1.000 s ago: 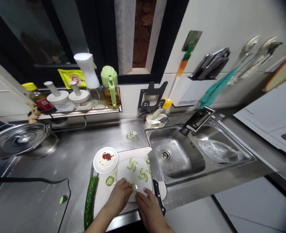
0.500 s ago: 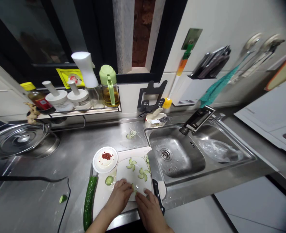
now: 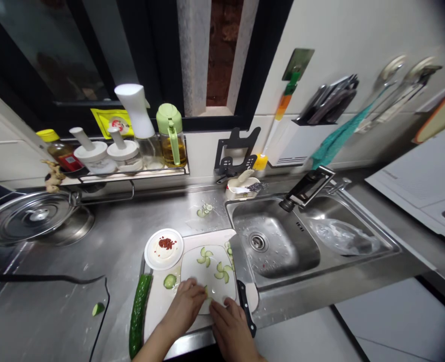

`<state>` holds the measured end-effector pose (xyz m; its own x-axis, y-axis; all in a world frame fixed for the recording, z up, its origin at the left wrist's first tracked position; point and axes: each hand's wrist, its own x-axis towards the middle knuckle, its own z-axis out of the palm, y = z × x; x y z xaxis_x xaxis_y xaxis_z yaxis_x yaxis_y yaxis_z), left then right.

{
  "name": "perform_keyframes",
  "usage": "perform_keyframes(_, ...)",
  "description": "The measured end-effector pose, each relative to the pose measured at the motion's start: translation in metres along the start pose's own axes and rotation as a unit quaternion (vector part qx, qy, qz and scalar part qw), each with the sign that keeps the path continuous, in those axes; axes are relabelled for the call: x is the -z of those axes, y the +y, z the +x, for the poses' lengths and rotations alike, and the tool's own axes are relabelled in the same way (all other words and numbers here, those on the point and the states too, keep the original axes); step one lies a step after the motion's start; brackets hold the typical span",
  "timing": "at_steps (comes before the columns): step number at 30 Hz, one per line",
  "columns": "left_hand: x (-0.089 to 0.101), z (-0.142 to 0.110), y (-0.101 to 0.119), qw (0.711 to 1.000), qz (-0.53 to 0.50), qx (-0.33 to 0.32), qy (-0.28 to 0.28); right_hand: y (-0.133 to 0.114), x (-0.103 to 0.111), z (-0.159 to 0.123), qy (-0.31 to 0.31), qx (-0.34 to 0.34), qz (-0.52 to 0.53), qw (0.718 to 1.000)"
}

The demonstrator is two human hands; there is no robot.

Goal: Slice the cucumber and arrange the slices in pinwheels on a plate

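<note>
Over the near edge of a white square plate (image 3: 192, 261), the fingers of my left hand (image 3: 186, 304) are pinched together at a small green cucumber slice (image 3: 206, 290), mostly hidden by them. My right hand (image 3: 232, 324) rests at the plate's near right, its fingers stretched and somewhat apart, the index fingertip close to the same spot. Farther up the plate, thin cucumber slices lie in two curved fans, one (image 3: 204, 256) upper left and another (image 3: 222, 272) to the right. The plate sits on a white cutting board (image 3: 158, 306).
A whole cucumber (image 3: 139, 317) lies along the board's left edge. Near it are a cut cucumber piece (image 3: 170, 281) and a white bowl (image 3: 150, 254) with red bits on top. A black-handled knife (image 3: 247, 306) lies at right, beside the sink (image 3: 275, 269). Bottles stand on a rack (image 3: 158, 173).
Both hands stay at the plate's near edge; the right hand has shifted very slightly. The camera view has tilted a little. The slices on the plate look the same.
</note>
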<state>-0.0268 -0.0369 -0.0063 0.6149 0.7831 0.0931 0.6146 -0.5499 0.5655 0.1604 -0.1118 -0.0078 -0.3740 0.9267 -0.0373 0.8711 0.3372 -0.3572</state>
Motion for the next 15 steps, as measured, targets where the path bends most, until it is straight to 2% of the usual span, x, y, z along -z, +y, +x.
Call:
perform_keyframes(4,0.004,-0.004,-0.002,0.999,0.004,-0.007,0.044,0.004,0.001,-0.003,0.036,0.005,0.013,0.999)
perform_keyframes(7,0.009,-0.013,-0.013,0.994,0.001,0.027,0.103,0.011,0.005,-0.006,0.091,-0.013,0.039,0.995)
perform_keyframes(11,0.017,-0.029,-0.034,0.970,-0.009,0.169,0.175,0.020,0.011,-0.008,0.133,-0.047,0.065,0.988)
perform_keyframes(15,0.017,-0.039,-0.044,0.939,0.008,0.297,0.173,0.022,0.013,-0.008,0.140,-0.051,0.073,0.986)
